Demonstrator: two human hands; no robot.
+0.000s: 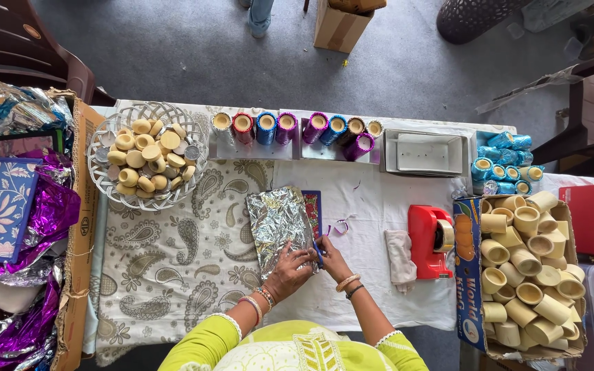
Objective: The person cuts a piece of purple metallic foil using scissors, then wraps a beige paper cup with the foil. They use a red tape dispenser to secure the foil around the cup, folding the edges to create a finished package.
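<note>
The left hand (290,270) lies flat, fingers spread, on the near end of a crinkled silver foil sheet (280,223), while the right hand (331,257) is closed around blue-handled scissors (319,251) at the foil's near right corner. The foil's long axis runs away from both hands, tilted slightly left, its far right edge overlapping a red patterned card (312,204). Bare white cloth (372,213) lies open right of the grip up to the red tape dispenser (429,242); paisley cloth (180,254) spreads left.
</note>
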